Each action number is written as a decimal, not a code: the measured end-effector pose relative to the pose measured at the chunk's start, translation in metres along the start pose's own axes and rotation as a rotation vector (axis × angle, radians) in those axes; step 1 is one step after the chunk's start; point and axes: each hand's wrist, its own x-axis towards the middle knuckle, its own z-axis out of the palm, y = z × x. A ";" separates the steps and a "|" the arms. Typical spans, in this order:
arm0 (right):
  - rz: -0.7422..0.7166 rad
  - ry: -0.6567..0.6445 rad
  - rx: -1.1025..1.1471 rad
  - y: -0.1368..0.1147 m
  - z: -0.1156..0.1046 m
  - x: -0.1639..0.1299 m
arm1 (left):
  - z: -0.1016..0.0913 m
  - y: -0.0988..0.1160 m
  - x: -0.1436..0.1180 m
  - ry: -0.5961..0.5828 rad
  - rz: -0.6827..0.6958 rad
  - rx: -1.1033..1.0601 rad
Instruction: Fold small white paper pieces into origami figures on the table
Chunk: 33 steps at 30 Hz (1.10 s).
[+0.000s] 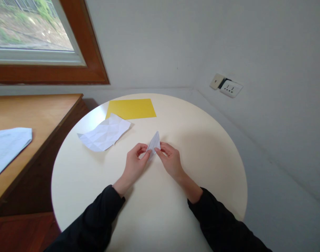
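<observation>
Between my two hands is a small piece of folded white paper (154, 140), with a narrow point facing away from me. My left hand (137, 158) pinches its left edge between thumb and fingers. On the other edge, my right hand (171, 157) grips the paper the same way. The fingertips hide part of the folds. Farther off to the left lies a creased white sheet (103, 134), opened out with many fold lines. A flat yellow sheet (132, 109) rests behind it, its lower left partly covered by the white sheet.
Everything stands on a round cream table (209, 168). To the left is a wooden desk (52, 108) with a light blue-white folded item (10, 145) on it. A window frame (93, 66) is at upper left, and a wall socket (230, 88) at right.
</observation>
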 end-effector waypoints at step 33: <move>0.194 -0.073 0.264 -0.008 -0.006 0.002 | -0.005 0.006 0.006 -0.025 -0.291 -0.391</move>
